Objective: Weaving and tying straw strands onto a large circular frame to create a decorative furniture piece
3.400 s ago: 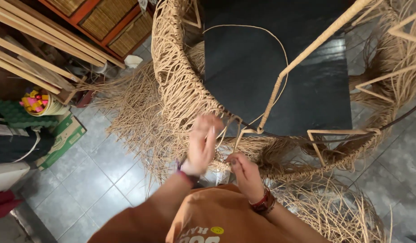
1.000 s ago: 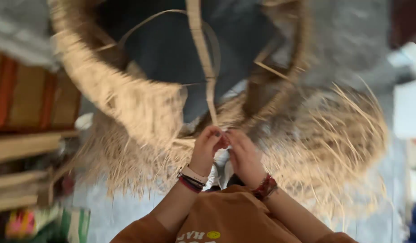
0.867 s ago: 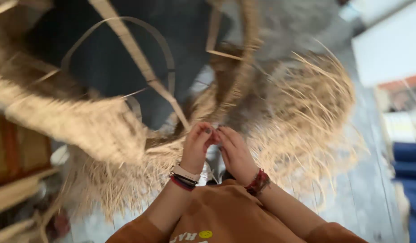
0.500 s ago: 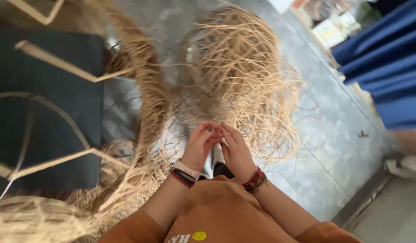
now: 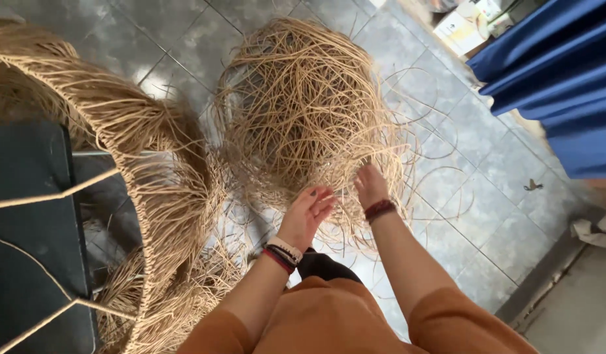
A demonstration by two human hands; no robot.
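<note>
A big tangled heap of loose tan cane strands (image 5: 303, 111) lies on the grey tiled floor ahead of me. My right hand (image 5: 370, 185), with a dark red band at the wrist, reaches into the heap's near edge; its fingertips are buried among the strands. My left hand (image 5: 311, 208), with bracelets at the wrist, hovers just beside it over thin stray strands, fingers loosely curled and holding nothing. At the left stands the partly woven cane frame (image 5: 129, 141) with shaggy strand ends hanging off it.
A dark flat panel (image 5: 28, 216) crossed by bare cane rods sits inside the woven frame. Blue cloth (image 5: 552, 72) hangs at the upper right, with boxes (image 5: 461, 21) beyond. A raised floor edge (image 5: 545, 288) and a crumpled rag (image 5: 594, 231) lie at the right.
My view has swung from the woven frame to the loose heap on the floor. My hands, held together close to my body before, have parted and stretched out to the heap.
</note>
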